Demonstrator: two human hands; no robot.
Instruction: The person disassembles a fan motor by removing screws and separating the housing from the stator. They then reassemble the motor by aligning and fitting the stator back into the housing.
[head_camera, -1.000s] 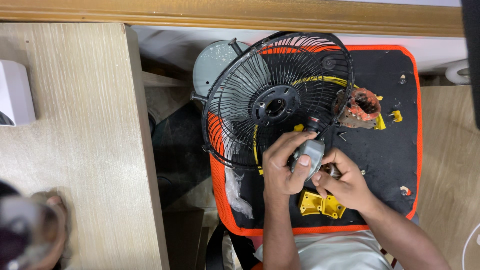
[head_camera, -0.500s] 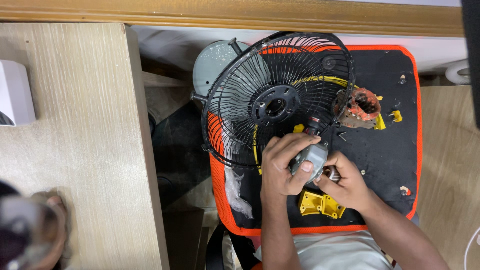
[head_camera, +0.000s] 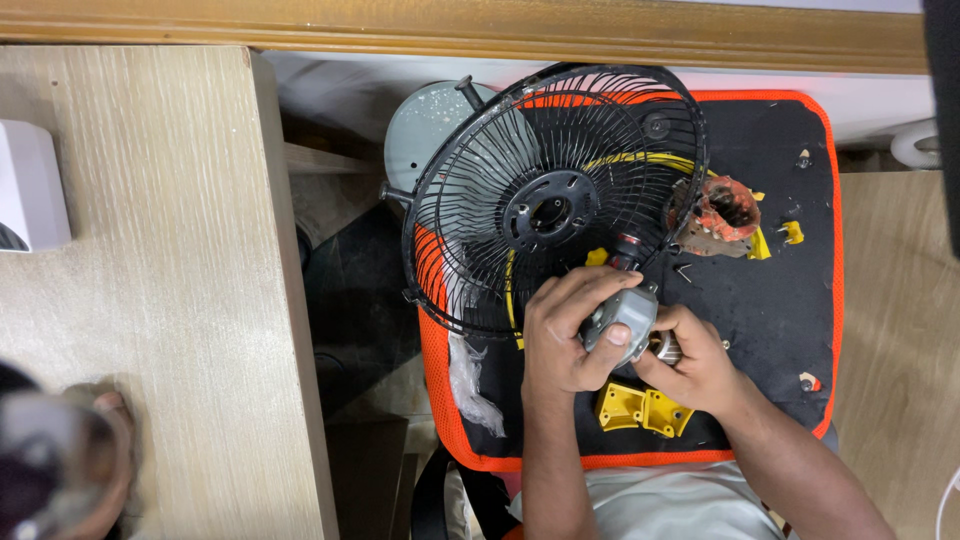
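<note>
**Both hands on the motor**

We see the left hand (head_camera: 568, 335) and right hand (head_camera: 692, 362) both closed round a grey motor (head_camera: 622, 315), held over the black mat (head_camera: 770, 290) with its orange rim. Black fan guard (head_camera: 550, 200) lies just beyond, touching the mat. Copper coil (head_camera: 725, 212) and yellow bracket (head_camera: 638, 408) rest on the mat.

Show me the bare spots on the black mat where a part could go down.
Mat: bare along the right side, between the copper coil and the small screw. Some room at the top right above the coil. Crowded on the left under the fan guard, and at the middle where both hands hold the motor above the yellow pieces.
</note>
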